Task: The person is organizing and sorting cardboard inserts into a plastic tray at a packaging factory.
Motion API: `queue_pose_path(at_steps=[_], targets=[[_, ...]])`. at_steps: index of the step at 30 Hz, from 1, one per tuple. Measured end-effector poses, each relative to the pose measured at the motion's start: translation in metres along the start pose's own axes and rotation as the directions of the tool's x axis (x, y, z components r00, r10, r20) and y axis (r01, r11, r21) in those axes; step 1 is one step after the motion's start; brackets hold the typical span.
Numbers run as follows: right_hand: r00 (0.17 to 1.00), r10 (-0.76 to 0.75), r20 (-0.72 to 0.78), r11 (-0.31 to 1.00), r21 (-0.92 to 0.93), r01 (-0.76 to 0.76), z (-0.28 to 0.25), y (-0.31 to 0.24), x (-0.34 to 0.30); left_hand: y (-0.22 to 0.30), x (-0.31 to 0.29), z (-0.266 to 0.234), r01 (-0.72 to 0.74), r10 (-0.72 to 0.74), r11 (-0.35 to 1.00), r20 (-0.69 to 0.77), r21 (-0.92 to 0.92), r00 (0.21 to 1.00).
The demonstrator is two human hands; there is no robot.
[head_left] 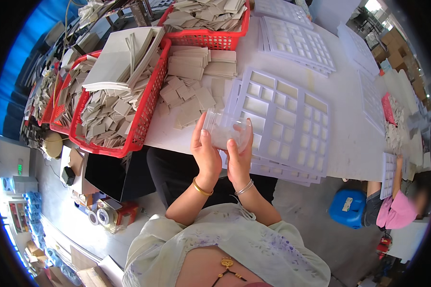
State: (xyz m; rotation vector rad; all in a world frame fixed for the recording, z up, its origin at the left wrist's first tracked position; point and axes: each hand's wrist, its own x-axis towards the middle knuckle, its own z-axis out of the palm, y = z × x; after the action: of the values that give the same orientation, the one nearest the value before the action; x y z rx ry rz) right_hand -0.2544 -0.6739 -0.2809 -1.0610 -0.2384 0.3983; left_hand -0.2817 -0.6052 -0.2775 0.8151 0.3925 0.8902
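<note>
A clear tub [226, 134] is clasped between left hand [207, 155] and right hand [239, 160] (neither seems nearer), its long axis apparently crosswise; white trays [299, 103] are stacked to its right.

A cup [221, 131] sits between the hands [208, 158], near the front edge of the desk [347, 134]. Left stands a basket [152, 103] of card pieces [100, 123], a sheet stack [112, 60] on top — another basket [215, 42] behind. Loose pieces [187, 98] lie between it and the stacked panels [298, 119], right.
</note>
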Motion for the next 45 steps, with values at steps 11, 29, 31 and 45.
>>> queue_pose_path(at_steps=[11, 29, 31, 45], targets=[[0.997, -0.074, 0.009, 0.997, 0.016, 0.074, 0.003, -0.009, 0.003, 0.007, 0.013, -0.011, 0.087, -0.083, 0.996, 0.103, -0.029, 0.991], [0.981, 0.141, 0.133, 0.969, 0.184, -0.165, -0.004, -0.004, 0.001, 0.008, 0.018, -0.024, -0.211, 0.141, 0.955, 0.305, 0.211, 0.942], [0.991, 0.109, 0.084, 0.978, 0.169, -0.121, -0.001, -0.009, 0.002, 0.006, 0.017, -0.017, -0.188, 0.146, 0.963, 0.211, 0.195, 0.967], [0.998, 0.052, -0.026, 0.998, 0.046, -0.051, 0.004, -0.014, -0.009, 0.023, 0.000, -0.003, 0.195, -0.194, 0.980, 0.028, -0.033, 0.981]])
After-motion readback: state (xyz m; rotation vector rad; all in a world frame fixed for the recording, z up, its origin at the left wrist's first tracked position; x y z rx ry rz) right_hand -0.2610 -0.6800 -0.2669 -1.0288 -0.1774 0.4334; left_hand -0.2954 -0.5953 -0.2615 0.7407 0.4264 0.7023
